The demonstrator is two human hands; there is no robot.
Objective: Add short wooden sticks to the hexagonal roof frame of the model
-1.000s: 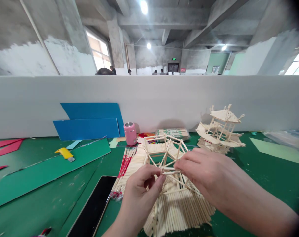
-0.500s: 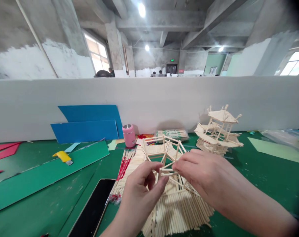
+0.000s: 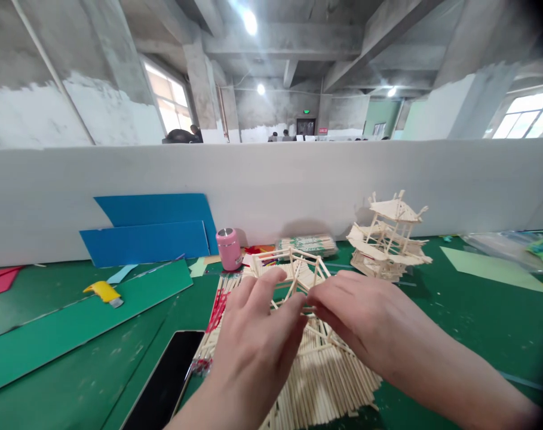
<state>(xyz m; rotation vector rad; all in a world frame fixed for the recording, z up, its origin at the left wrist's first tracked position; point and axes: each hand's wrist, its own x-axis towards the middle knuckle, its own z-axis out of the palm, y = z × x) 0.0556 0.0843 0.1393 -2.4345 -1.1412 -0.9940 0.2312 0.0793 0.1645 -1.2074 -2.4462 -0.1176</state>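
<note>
A frame of thin wooden sticks (image 3: 298,272) stands on a pile of loose wooden sticks (image 3: 325,376) on the green table. My left hand (image 3: 257,334) is raised in front of the frame, fingers stretched toward it, fingertips touching its sticks. My right hand (image 3: 356,316) comes in from the right with fingers pinched on a joint of the stick frame near its middle. What lies between my two sets of fingertips is partly hidden by my left hand.
A finished stick pavilion model (image 3: 387,239) stands at the back right. A pink can (image 3: 229,248), blue boards (image 3: 150,230), a yellow utility knife (image 3: 103,292), a black phone (image 3: 163,382) and a green sheet (image 3: 74,328) lie to the left. A white partition (image 3: 271,185) closes off the back.
My left hand has gone from a pinch on the frame to stretched fingers, rising in front of it. My right hand stays pinched on the frame. The view has drifted slightly.
</note>
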